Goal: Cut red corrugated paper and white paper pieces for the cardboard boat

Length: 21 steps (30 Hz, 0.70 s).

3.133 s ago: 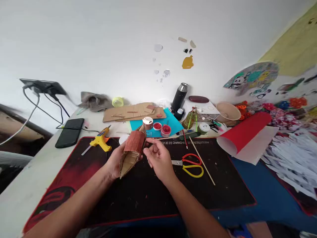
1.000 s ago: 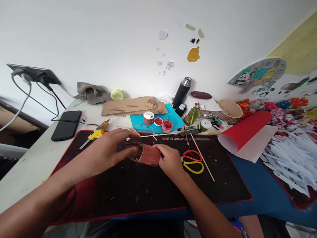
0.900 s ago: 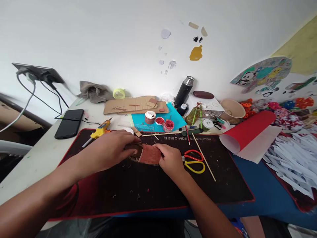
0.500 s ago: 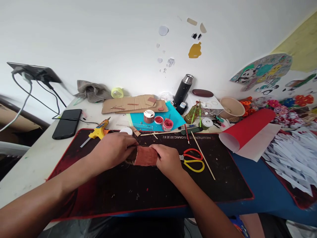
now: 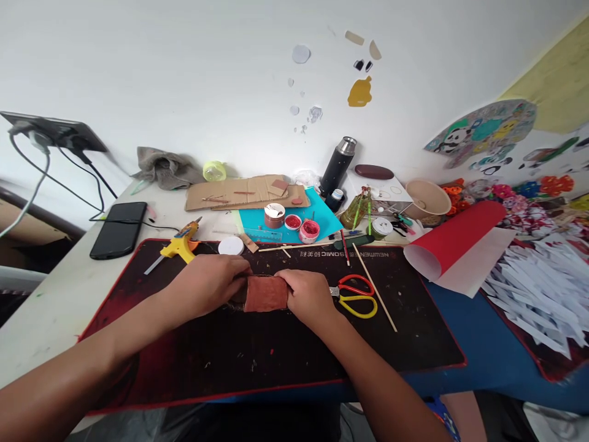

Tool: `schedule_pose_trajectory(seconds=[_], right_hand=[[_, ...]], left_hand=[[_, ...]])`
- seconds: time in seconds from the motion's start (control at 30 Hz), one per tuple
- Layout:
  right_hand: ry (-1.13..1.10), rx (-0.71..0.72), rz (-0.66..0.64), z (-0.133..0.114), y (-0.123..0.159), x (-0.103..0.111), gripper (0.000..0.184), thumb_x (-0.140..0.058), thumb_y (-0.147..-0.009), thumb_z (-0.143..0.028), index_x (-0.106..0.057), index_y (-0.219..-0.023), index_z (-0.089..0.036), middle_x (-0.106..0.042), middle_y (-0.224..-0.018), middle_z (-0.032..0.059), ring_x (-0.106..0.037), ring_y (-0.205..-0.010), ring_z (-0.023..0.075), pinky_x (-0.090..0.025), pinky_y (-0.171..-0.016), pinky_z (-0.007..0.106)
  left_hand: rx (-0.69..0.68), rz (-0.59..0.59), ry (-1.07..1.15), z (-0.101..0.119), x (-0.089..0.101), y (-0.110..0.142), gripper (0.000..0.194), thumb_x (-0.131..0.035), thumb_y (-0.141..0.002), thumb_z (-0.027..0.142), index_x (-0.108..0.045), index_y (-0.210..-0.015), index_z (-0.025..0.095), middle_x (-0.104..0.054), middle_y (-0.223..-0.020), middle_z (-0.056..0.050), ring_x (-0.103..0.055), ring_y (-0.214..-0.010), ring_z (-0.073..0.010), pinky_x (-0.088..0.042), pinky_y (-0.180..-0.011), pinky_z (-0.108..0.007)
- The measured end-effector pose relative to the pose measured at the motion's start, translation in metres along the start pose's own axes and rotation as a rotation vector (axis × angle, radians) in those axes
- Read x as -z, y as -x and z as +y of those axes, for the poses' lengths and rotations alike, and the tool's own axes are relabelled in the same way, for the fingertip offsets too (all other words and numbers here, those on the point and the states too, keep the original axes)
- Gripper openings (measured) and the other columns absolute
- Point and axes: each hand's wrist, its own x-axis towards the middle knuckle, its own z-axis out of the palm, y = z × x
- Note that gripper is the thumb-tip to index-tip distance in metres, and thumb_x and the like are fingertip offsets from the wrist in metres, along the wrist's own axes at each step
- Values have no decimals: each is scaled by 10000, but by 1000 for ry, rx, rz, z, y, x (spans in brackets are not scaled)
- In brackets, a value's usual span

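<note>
A small cardboard boat [image 5: 265, 293] with a reddish-brown painted cover is held sideways low over the black desk mat [image 5: 285, 350]. My left hand [image 5: 209, 285] is closed round its left end, with the fingertips partly hidden behind the cardboard. My right hand [image 5: 308, 294] grips the right end, thumb along the upper edge of the cover. Just right of that hand lie scissors [image 5: 356, 298] with one red and one yellow handle; their blades are mostly hidden by the hand. A yellow glue gun [image 5: 181, 244] lies beyond my left hand.
Behind the mat stand paint jars [image 5: 275, 215] on a blue sheet [image 5: 326, 215], with cardboard sheets [image 5: 230, 193] beside them. A thin wooden stick [image 5: 375, 288] lies right of the scissors. Further out are a phone [image 5: 118, 230], a black flask [image 5: 338, 166], a red paper roll [image 5: 455, 239] and paper strips [image 5: 543, 288].
The boat has turned from upright-pointing to sideways, and my right hand has taken its right end. My left hand was loose over the left end and has closed on it.
</note>
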Motion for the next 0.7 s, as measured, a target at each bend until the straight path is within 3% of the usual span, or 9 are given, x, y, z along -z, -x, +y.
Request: schedule_pose_trajectory(seconds=[0.13,0.23,0.37,0.47,0.6,0.7], right_hand=[[-10,-2,1,-2,-2,0,257,-698,-929,-120,-847,-1092,-250,-881,-1033,51,-814,-948,263,-496,-753,316],[-78,-9,42,-2,-4,-1,291,-666,-932,-111,-849,-1115,-244,-877,-1026,58,-812,-940,267,-518,-778,325],[-326,-85,238,0,-6,1,271,-639,-991,-227,-844,-1165,-255,-859,-989,58,-772,-826,236,-556,-788,336],[-565,-182,307,-1,-5,4,247,-654,-1024,-388,-840,-1097,-242,-797,-832,42,-683,-666,200,-529,-645,315],[-811,-280,200,-6,-2,4,310,-696,-1001,-458,-804,-1155,-213,-631,-622,-39,-510,-452,133,-411,-473,268],[-887,-291,66,-10,-1,0,354,-730,-963,-428,-758,-1244,-215,-637,-629,-70,-477,-393,105,-386,-433,246]], left_hand=[[-24,-8,61,-1,-2,0,261,-586,-902,268,-842,-948,296,-848,-919,-74,-760,-809,-293,-470,-695,-350],[-38,63,28,-3,-7,1,290,-564,-897,247,-850,-928,279,-849,-937,-95,-766,-846,-301,-490,-731,-360],[-3,233,44,-11,-12,2,340,-542,-916,275,-876,-980,269,-868,-1009,-113,-788,-937,-322,-521,-783,-370],[43,310,58,-17,-11,2,336,-547,-926,302,-880,-964,280,-875,-1008,-102,-797,-952,-329,-512,-769,-360],[123,336,78,-24,-7,-1,335,-561,-934,334,-885,-991,267,-882,-1019,-110,-794,-922,-342,-489,-762,-366],[187,278,82,-25,-2,-5,345,-565,-921,350,-890,-971,245,-880,-981,-132,-783,-865,-345,-457,-725,-365]])
